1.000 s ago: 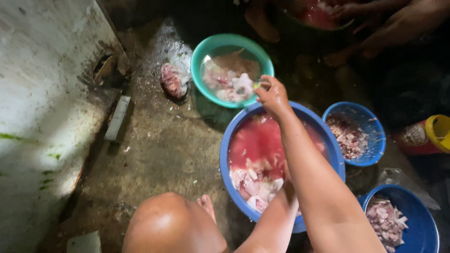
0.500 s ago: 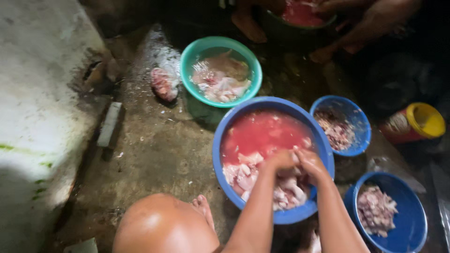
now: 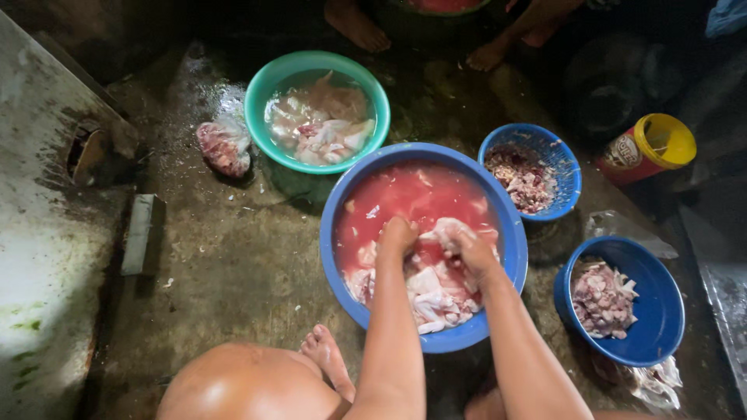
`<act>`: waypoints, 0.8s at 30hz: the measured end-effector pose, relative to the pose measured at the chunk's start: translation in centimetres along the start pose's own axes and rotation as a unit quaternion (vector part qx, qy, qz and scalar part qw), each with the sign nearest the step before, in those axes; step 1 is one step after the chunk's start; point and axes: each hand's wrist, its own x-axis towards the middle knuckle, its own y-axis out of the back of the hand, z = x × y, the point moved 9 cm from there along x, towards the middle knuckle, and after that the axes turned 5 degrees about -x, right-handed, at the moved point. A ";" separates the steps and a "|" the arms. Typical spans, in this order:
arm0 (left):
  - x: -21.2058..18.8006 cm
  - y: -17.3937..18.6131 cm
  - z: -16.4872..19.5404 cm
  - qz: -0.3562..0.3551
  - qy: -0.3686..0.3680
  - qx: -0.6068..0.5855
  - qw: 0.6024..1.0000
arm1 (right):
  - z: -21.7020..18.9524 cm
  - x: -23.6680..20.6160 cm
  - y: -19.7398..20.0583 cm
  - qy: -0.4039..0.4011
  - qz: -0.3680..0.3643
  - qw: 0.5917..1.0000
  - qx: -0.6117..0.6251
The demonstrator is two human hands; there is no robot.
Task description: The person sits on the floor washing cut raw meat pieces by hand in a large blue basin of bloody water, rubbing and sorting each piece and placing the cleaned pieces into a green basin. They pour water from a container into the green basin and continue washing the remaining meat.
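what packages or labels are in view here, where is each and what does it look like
Labelled can: on the floor at upper right, beside the small blue basket; round, lying tilted, red body with a pale label, yellow rim.
Clear plastic bag: crumpled on the floor below the can; unlabelled.

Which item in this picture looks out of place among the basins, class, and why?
A pink lump of raw meat lies straight on the wet concrete floor, left of the green basin; all other meat sits in basins. Both hands, left hand and right hand, grip meat in the big blue basin.
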 end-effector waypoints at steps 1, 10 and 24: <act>-0.2 -1.3 -0.7 -0.091 0.053 -0.070 0.992 | -0.5 0.1 0.3 -0.008 -0.006 1.000 0.010; -4.4 -6.5 4.8 -0.211 0.117 -0.371 0.897 | 0.5 2.7 0.5 0.086 0.163 0.969 0.165; -3.6 -2.2 8.1 0.052 -0.189 -0.248 0.949 | -2.7 1.1 2.1 0.044 0.154 0.953 -0.256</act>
